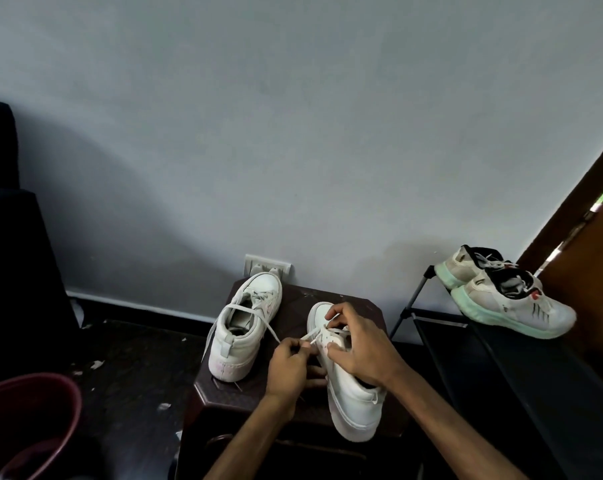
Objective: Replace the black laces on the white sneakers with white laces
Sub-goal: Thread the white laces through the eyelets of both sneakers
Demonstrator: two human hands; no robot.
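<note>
Two white sneakers stand on a dark brown stool (293, 296). The left sneaker (244, 323) carries white laces, whose loose ends hang over its sides. The right sneaker (352, 400) lies under my hands, heel toward me. My left hand (293, 368) pinches the tip of a white lace (310, 336) beside this shoe. My right hand (359, 344) rests on the shoe's upper, its fingers curled at the eyelets and holding the lace there. No black lace shows.
A pair of worn sneakers with mint soles (507, 299) sits on a black metal rack (431, 320) to the right. A maroon bucket (30, 424) stands at the lower left. The wall socket (267, 265) is behind the stool. A wooden door (597, 237) borders the right.
</note>
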